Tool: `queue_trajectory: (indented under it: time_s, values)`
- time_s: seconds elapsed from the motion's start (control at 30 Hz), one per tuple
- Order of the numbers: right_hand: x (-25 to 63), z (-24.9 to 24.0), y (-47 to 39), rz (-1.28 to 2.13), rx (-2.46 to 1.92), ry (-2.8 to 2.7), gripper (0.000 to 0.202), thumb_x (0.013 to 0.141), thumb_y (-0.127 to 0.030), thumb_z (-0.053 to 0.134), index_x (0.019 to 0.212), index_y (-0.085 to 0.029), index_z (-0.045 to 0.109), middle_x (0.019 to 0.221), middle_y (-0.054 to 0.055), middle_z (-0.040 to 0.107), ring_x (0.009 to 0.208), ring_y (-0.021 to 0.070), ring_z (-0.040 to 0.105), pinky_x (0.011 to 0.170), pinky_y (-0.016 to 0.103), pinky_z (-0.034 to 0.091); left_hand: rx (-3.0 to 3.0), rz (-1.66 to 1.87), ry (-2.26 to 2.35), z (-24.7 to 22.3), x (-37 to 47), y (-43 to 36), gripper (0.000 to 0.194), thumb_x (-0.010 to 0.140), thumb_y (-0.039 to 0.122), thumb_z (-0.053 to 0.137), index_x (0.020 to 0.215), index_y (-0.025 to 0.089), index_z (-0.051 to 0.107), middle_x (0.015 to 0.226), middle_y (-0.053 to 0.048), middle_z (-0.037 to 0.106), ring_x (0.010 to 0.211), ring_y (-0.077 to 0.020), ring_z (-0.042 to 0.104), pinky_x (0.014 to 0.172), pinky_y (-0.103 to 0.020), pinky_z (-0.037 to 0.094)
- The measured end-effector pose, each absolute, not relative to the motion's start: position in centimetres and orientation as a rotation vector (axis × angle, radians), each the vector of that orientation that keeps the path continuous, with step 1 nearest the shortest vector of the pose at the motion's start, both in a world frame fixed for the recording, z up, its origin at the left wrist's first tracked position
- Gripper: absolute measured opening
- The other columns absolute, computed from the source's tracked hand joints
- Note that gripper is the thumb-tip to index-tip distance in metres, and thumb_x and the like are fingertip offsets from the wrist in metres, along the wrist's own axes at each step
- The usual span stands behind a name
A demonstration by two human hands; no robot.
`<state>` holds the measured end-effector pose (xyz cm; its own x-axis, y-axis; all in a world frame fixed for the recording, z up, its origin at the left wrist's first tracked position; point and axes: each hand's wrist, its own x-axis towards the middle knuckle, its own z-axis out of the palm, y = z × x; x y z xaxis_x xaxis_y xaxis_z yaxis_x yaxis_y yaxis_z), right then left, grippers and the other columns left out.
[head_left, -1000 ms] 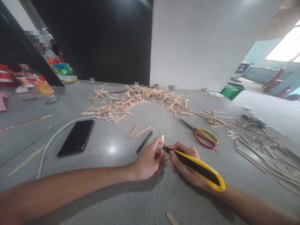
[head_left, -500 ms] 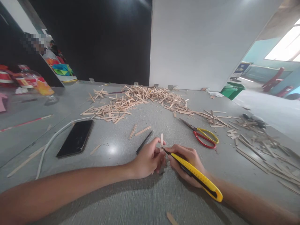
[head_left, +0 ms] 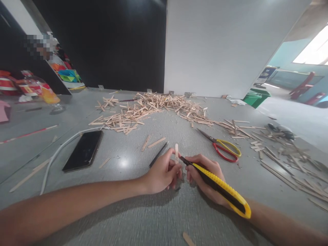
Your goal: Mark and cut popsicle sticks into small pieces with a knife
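Note:
Between its thumb and fingers, my left hand [head_left: 162, 173] pinches a small wooden stick [head_left: 176, 150] that stands upright. My right hand [head_left: 207, 176] is wrapped round a yellow and black utility knife [head_left: 220, 187], whose blade end points left at the stick, close to my left fingertips. Just behind my left hand lies a black pen [head_left: 158, 154]. Two loose stick pieces rest beyond the pen. Scissors [head_left: 222, 147] with one yellow and one red handle lie to the right, beyond my right hand.
A heap of wooden sticks [head_left: 164, 104] spreads along the back of the grey table [head_left: 102, 218]. At left are a phone [head_left: 84, 150], a white cable [head_left: 55, 155] and a tipped bottle [head_left: 46, 92]. More strips [head_left: 279, 175] lie at right. A person is at far left.
The knife has drawn back slightly to the right, its blade end now a little apart from the stick. My left hand stays nearly in place with the stick.

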<state>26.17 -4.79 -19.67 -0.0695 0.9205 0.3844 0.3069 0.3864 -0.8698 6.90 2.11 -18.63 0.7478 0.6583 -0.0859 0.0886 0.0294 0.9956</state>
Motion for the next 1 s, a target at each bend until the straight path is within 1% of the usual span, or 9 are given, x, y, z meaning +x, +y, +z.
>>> queue_trajectory:
  time_s: [0.17,0.3,0.47,0.6,0.73,0.83,1.0]
  values:
    - [26.22,-19.38,-4.72,0.719,-1.108,-1.671,0.012,0.102,-0.026,0.061,0.113,-0.024,0.065,0.067,-0.003,0.069,0.052,0.0131,0.063,0.054,0.025,0.051,1.514,0.478,0.628,-18.73,6.77,2.23,0.023,0.104,0.044,0.052,0.112,0.025,0.041,0.072,0.006,0.062,0.041,-0.0075,0.051,0.034,-0.014,0.037]
    - [26.09,-19.26,-4.62,0.763,-1.117,-1.667,0.013,0.102,-0.028,0.061,0.114,-0.022,0.065,0.067,-0.002,0.069,0.053,0.0141,0.064,0.055,0.026,0.052,1.529,0.477,0.627,-18.71,6.72,2.18,0.022,0.105,0.042,0.052,0.113,0.024,0.042,0.071,0.006,0.062,0.042,-0.0074,0.051,0.035,-0.013,0.038]
    - [25.95,-19.06,-4.56,0.796,-1.112,-1.663,0.010,0.102,-0.027,0.060,0.110,-0.022,0.064,0.066,-0.002,0.069,0.053,0.0138,0.064,0.054,0.025,0.051,1.533,0.477,0.627,-18.38,6.73,2.04,0.020,0.105,0.040,0.051,0.111,0.024,0.041,0.068,0.006,0.061,0.042,-0.0077,0.052,0.035,-0.013,0.037]
    - [25.85,-18.81,-4.56,0.831,-1.106,-1.651,0.009,0.102,-0.027,0.060,0.107,-0.021,0.064,0.064,-0.002,0.068,0.051,0.0131,0.064,0.053,0.024,0.052,1.515,0.479,0.622,-18.46,6.80,2.00,0.020,0.105,0.042,0.050,0.111,0.024,0.041,0.073,0.004,0.062,0.044,-0.0084,0.054,0.034,-0.013,0.038]
    - [25.87,-18.65,-4.54,0.907,-1.080,-1.671,0.011,0.103,-0.026,0.058,0.110,-0.020,0.063,0.067,-0.001,0.069,0.053,0.0129,0.065,0.055,0.023,0.053,1.484,0.502,0.620,-18.85,6.94,2.08,0.025,0.104,0.046,0.051,0.111,0.025,0.040,0.073,0.006,0.059,0.042,-0.0085,0.052,0.032,-0.014,0.037]
    - [25.99,-18.75,-4.40,0.959,-1.040,-1.708,0.015,0.104,-0.029,0.058,0.114,-0.019,0.063,0.070,0.000,0.070,0.056,0.0137,0.065,0.057,0.025,0.054,1.465,0.511,0.618,-19.00,6.98,2.14,0.030,0.102,0.050,0.054,0.112,0.025,0.040,0.069,0.007,0.057,0.041,-0.0082,0.049,0.031,-0.014,0.037]
    - [26.18,-19.39,-4.20,1.086,-0.984,-1.650,0.022,0.105,-0.037,0.058,0.118,-0.019,0.062,0.077,0.003,0.070,0.059,0.0147,0.066,0.057,0.027,0.054,1.465,0.514,0.619,-18.92,6.88,2.10,0.035,0.100,0.054,0.057,0.111,0.025,0.041,0.071,0.007,0.058,0.041,-0.0085,0.049,0.032,-0.015,0.037]
